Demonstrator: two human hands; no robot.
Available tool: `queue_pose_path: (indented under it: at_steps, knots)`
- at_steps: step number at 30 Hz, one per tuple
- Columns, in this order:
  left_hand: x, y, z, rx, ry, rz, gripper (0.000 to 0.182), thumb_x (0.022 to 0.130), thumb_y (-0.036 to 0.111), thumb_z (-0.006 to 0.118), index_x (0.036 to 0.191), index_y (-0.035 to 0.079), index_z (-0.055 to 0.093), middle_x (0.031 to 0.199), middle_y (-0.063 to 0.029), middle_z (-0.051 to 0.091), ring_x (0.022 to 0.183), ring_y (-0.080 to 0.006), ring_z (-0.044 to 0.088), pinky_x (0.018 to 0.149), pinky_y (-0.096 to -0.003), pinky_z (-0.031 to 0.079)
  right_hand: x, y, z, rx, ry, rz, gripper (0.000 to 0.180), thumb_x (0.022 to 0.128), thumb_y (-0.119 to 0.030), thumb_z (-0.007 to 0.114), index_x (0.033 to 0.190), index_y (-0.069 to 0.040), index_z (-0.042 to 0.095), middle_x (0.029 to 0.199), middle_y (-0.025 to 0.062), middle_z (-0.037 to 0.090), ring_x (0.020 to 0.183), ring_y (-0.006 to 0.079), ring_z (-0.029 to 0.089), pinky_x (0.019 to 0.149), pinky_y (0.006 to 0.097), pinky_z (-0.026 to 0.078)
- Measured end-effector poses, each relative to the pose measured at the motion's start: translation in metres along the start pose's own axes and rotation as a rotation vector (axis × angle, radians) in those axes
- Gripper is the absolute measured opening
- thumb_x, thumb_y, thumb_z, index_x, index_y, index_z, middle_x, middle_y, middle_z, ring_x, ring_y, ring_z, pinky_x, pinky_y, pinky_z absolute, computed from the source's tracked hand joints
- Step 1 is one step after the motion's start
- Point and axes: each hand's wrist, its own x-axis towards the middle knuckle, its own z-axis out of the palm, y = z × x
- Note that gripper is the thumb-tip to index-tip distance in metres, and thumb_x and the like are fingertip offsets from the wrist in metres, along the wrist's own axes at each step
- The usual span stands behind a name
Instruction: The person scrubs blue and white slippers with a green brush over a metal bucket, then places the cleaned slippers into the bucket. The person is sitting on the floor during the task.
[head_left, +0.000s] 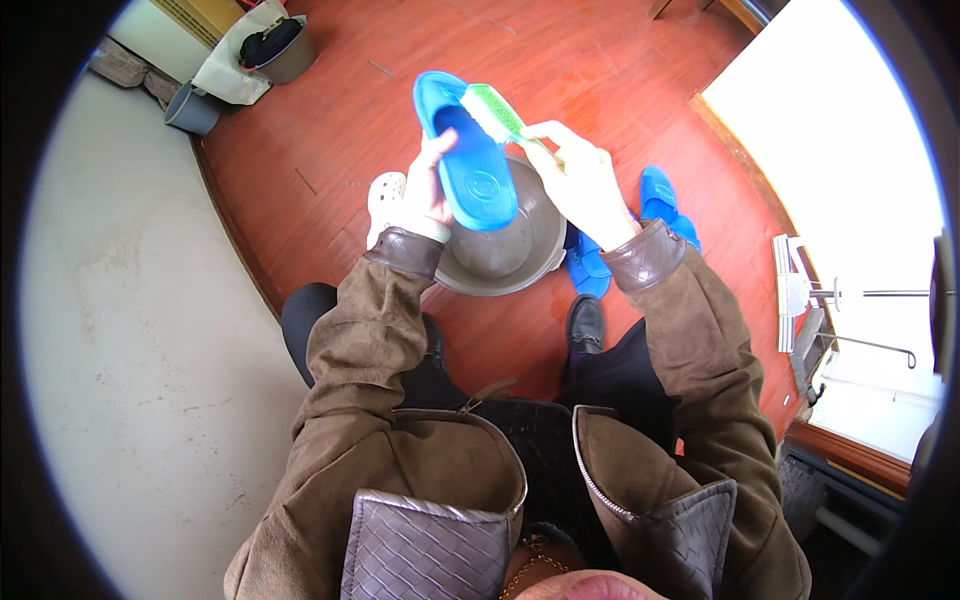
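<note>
My left hand (429, 184) grips a blue plastic slide sandal (480, 176) by its side, with the thumb over the edge near the strap. The insole faces up towards me. In my right hand (574, 176) is a green-backed scrubbing brush (496, 112) with pale bristles, held by its handle. Its bristles are at the strap end of the sandal; whether they touch it I cannot tell. Below both hands a grey-brown plastic basin (544, 259) stands on the floor, partly hidden by the sandal. What it holds is hard to make out.
More blue slides (589, 266) lie right of the basin, another blue slide (658, 193) beyond my right wrist. A white clog (386, 196) is at the left. Farther off are a grey bucket (191, 109) and a bin (291, 60) with dark cloth. A white rack (787, 292) stands right.
</note>
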Motion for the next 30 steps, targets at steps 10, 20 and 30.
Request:
queue_pose_path:
  at_steps: [10,20,30]
  knots:
    - [0.013,0.01,-0.024,0.027,0.092,0.16,0.078,0.087,0.073,0.044,0.132,0.01,0.05,0.121,-0.0131,0.062,0.107,-0.0306,0.062,0.092,-0.0475,0.052,-0.033,-0.009,0.032,0.013,-0.116,-0.188,0.029,0.09,-0.014,0.06,0.116,-0.003,0.057,0.09,0.0233,0.065,0.08,0.0389,0.066,0.068,0.0406,0.052]
    - [-0.005,-0.044,0.018,0.072,0.029,0.108,0.057,0.094,0.056,0.051,0.128,0.01,0.052,0.115,-0.0104,0.062,0.103,-0.0256,0.061,0.09,-0.0406,0.052,-0.003,0.003,0.046,0.007,0.032,0.028,0.024,0.091,-0.017,0.056,0.11,-0.002,0.059,0.089,0.029,0.064,0.085,0.0465,0.063,0.07,0.0508,0.051]
    - [-0.007,-0.038,0.006,0.024,0.047,-0.027,0.054,0.097,0.051,0.051,0.127,0.006,0.053,0.118,-0.0132,0.062,0.105,-0.026,0.061,0.092,-0.041,0.052,-0.015,0.002,0.056,0.045,0.087,0.012,0.025,0.091,-0.015,0.062,0.114,-0.006,0.062,0.061,0.0116,0.052,0.054,0.0189,0.052,0.054,0.0353,0.043]
